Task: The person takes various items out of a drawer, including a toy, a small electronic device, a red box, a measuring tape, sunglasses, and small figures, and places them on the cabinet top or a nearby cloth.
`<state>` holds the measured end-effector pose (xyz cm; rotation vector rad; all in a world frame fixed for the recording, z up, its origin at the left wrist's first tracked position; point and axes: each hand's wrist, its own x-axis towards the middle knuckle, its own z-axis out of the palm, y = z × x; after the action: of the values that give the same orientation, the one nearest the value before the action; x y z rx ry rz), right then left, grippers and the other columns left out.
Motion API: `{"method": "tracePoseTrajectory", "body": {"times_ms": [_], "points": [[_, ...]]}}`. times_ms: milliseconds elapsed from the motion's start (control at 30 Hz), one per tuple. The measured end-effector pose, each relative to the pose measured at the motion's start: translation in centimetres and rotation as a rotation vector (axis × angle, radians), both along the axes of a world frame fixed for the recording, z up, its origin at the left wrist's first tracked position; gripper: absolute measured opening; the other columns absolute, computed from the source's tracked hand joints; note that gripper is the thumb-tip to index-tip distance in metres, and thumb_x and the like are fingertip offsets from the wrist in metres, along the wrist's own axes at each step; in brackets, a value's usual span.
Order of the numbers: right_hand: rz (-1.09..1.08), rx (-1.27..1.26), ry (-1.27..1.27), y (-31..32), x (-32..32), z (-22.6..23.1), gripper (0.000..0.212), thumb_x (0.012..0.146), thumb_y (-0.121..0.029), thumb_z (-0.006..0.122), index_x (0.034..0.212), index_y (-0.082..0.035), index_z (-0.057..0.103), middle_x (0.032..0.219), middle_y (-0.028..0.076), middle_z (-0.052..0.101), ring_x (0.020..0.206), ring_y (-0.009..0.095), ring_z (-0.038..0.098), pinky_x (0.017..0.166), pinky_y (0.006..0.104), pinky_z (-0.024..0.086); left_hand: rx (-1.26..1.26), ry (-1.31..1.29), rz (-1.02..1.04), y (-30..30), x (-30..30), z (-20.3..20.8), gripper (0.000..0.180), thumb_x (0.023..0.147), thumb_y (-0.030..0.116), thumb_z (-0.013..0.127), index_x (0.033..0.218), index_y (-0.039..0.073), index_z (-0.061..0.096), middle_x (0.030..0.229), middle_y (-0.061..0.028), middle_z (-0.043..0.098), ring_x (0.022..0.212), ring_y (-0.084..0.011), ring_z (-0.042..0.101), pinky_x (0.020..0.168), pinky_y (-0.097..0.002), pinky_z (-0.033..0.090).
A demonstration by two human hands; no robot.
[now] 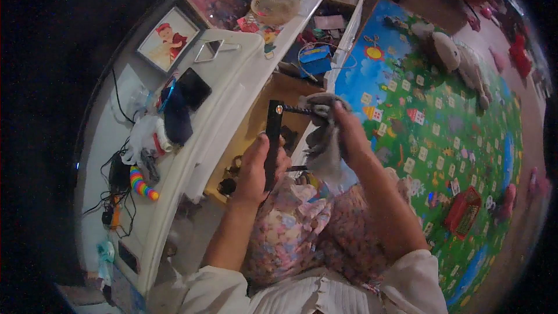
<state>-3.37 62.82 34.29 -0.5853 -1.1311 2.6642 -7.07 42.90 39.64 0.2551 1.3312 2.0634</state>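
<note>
Pleated shirt (290, 296), fingers (283, 161) around flat black bar (273, 139), crumpled grey cloth (326, 151)

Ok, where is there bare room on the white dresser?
On the dresser top, near its front edge: between the rainbow toy and dark slab, and right of the black case. Crowded: around the plastic bag and cables.

Left hand (256, 166): I'm watching it gripping a black bar (272, 145).
Right hand (350, 131): it's clutching a grey cloth (326, 154), which a dark rod (295, 109) is meeting.
Play mat (430, 139): I'm seeing it spreading rightward.
</note>
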Motion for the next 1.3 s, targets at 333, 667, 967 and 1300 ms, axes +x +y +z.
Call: {"method": "tracePoseTrajectory", "body": {"times_ms": [333, 667, 967, 1300], "points": [[0.115, -0.354, 0.031, -4.3, 0.4, -0.7, 0.04, 0.092, -0.041, 0.047, 0.114, -0.008, 0.052, 0.104, 0.01, 0.061, 0.089, 0.021, 0.062, 0.075, 0.0357, 0.052, 0.062, 0.293, 0.321, 2.9, -0.2, -1.7, 0.035, 0.095, 0.038, 0.042, 0.104, 0.005, 0.048, 0.076, -0.0037, 0.052, 0.065, -0.0142, 0.048, 0.073, -0.0297, 0.041], [0.138, -0.096, 0.158, -6.5, 1.9, -3.6, 0.026, 0.083, -0.015, 0.05, 0.106, -0.005, 0.053, 0.1, 0.005, 0.056, 0.089, 0.016, 0.055, 0.08, 0.0293, 0.045, -0.51, 1.628, 0.145, 4.1, -0.5, -3.8, 0.035, 0.084, 0.027, 0.056, 0.11, 0.005, 0.048, 0.104, -0.0145, 0.051, 0.102, -0.0335, 0.046, 0.092, -0.0446, 0.031], [0.391, 0.263, 0.088, -6.4, 2.9, 0.0, 0.03, 0.092, -0.028, 0.051, 0.11, -0.003, 0.055, 0.093, 0.001, 0.058, 0.085, 0.012, 0.052, 0.076, 0.0264, 0.043, -0.634, 1.367, 0.3, 0.6, -1.0, -2.3, 0.03, 0.084, 0.022, 0.059, 0.105, 0.002, 0.052, 0.1, -0.016, 0.053, 0.093, -0.0343, 0.049, 0.083, -0.0423, 0.036], [0.31, 0.132, 0.062, -6.0, 2.6, -0.8, 0.042, 0.089, -0.033, 0.056, 0.117, -0.002, 0.053, 0.099, 0.004, 0.061, 0.087, 0.016, 0.056, 0.078, 0.0327, 0.046, -1.289, 1.576, 0.728, -9.4, -12.0, 2.0, 0.031, 0.08, 0.024, 0.063, 0.104, 0.008, 0.055, 0.096, -0.0109, 0.057, 0.093, -0.0316, 0.051, 0.081, -0.0439, 0.038]]}}
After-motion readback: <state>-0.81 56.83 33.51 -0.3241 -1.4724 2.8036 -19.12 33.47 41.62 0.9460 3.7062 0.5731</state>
